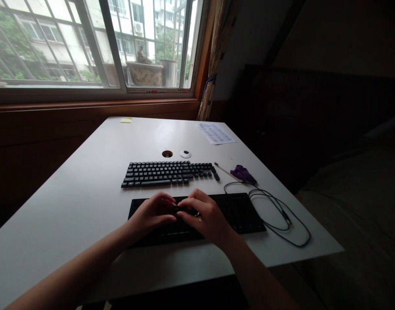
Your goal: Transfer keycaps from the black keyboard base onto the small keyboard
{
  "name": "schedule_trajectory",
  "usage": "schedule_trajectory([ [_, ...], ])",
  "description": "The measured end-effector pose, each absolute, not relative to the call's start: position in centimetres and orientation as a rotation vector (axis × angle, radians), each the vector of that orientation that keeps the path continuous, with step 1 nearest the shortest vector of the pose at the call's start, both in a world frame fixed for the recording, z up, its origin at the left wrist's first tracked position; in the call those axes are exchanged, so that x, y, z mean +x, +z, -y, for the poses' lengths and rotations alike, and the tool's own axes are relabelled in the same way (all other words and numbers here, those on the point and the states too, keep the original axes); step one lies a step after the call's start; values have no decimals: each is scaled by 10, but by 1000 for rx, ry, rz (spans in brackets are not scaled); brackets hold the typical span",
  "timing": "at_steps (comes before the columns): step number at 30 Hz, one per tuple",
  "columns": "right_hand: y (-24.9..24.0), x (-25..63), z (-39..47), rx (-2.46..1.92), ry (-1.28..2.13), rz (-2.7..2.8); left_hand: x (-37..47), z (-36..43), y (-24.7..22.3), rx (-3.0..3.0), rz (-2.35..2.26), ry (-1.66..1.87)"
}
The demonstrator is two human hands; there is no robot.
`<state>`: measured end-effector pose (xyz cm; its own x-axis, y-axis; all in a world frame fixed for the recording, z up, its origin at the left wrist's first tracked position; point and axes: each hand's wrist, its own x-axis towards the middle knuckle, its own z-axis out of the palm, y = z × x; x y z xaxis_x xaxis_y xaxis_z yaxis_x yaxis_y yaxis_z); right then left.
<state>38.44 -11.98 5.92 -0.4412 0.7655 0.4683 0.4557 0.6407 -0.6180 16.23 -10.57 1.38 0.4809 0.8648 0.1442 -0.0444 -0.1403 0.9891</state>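
Note:
A black keyboard base (242, 215) lies near the front of the white table, its surface dark and hard to read. Over its middle my left hand (157, 211) and my right hand (205, 213) meet, thumbs and fingers bent in a pinch. Something small and dark is between the fingertips; I cannot make out what it is or which hand bears it. A shiny metal bit, perhaps a ring, shows at my right hand's fingers. Just beyond the base, loose black keycaps (158, 173) are laid out in keyboard order.
A coiled cable (300, 245) spreads to the right of the base. Beyond it are a purple cloth (244, 174) and a thin brush (226, 171). A round hole (167, 153), its white cover (185, 154), printed sheets (218, 134) and yellow notes (126, 120) lie farther back.

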Motion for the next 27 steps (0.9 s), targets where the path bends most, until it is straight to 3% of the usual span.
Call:
schedule_trajectory([
  [11, 43, 435, 45, -1408, 294, 2280, 163, 105, 24, 2186, -903, 912],
  [27, 18, 439, 19, -1534, 248, 2357, 165, 107, 19, 2331, -892, 846],
])
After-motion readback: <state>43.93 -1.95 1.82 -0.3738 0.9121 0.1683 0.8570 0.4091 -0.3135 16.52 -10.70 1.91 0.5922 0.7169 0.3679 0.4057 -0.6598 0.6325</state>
